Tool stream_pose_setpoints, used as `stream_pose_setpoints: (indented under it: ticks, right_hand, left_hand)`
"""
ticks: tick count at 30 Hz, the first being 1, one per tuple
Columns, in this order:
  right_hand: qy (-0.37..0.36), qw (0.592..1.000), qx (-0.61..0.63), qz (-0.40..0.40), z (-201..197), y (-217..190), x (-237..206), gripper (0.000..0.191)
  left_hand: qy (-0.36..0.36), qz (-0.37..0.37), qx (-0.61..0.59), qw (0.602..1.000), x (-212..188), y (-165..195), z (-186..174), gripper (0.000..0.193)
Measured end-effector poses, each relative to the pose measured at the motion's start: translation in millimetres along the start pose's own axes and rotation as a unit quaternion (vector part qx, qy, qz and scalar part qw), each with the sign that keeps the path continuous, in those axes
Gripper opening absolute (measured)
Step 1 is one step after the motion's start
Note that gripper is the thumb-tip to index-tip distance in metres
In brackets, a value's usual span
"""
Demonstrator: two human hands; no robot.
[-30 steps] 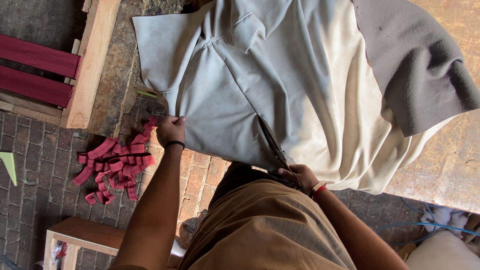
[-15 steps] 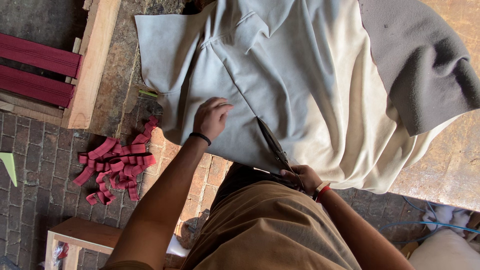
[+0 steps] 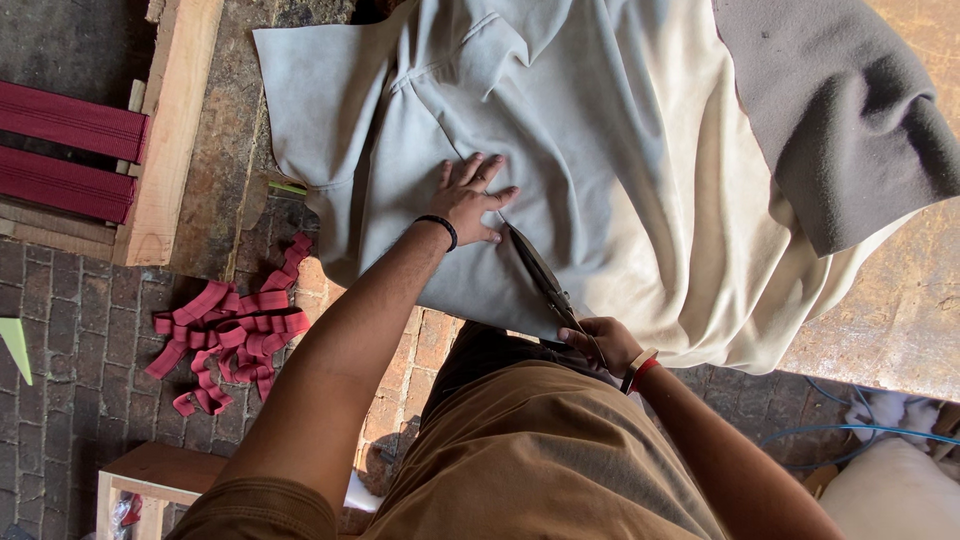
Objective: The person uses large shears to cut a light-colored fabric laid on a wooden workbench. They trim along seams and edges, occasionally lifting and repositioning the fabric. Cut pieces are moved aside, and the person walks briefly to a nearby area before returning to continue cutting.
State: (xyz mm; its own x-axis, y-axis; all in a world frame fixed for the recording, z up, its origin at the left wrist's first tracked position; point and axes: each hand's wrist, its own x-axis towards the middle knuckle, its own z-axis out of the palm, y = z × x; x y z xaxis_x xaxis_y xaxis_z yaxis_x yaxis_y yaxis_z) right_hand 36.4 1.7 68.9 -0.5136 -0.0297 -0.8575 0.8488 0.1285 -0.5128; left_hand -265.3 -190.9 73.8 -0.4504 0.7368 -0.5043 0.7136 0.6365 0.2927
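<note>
A large light grey cloth (image 3: 560, 110) lies spread over a worktable, hanging off its near edge. My left hand (image 3: 470, 198) rests flat on the cloth with fingers spread, pressing it down just left of the cut line. My right hand (image 3: 600, 345) grips the handles of long dark scissors (image 3: 540, 275), whose blades point up into the cloth toward my left hand. A black band circles my left wrist and a red and white one my right.
A darker grey cloth (image 3: 850, 120) drapes over the table's upper right. Red fabric strips (image 3: 235, 330) lie heaped on the brick floor at left. A wooden frame with red webbing (image 3: 70, 150) stands at far left, and a small wooden stool (image 3: 150, 475) below.
My left hand left the cloth's left edge, moved right and now lies flat beside the scissor tips. The scissors have advanced a little deeper into the cloth.
</note>
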Motion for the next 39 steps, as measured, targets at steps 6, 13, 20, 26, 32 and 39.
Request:
stream_pose_setpoints:
  ticks: [6,13,20,26,32,39]
  right_hand:
    - [0.021,1.000,0.016,0.003,12,-11,-14,0.046]
    - [0.008,1.000,0.013,0.001,7,-16,-14,0.051]
    - [-0.011,0.999,0.039,-0.003,8,-21,-18,0.048]
    - [-0.017,0.999,0.039,-0.026,13,-23,-12,0.050]
    - [0.000,1.000,0.002,-0.017,10,-24,-12,0.052]
    - [-0.007,0.999,0.026,-0.018,15,-32,-10,0.055]
  left_hand:
    - [0.121,-0.012,-0.093,0.988,-10,4,12,0.073]
    - [0.145,-0.194,-0.449,0.860,-43,47,85,0.029]
    - [0.140,-0.197,-0.613,0.753,-35,59,101,0.018]
    - [0.202,-0.160,-0.410,0.875,-49,64,79,0.017]
    - [0.196,-0.117,-0.376,0.898,-54,65,67,0.014]
    - [0.188,-0.096,-0.361,0.909,-57,62,66,0.013]
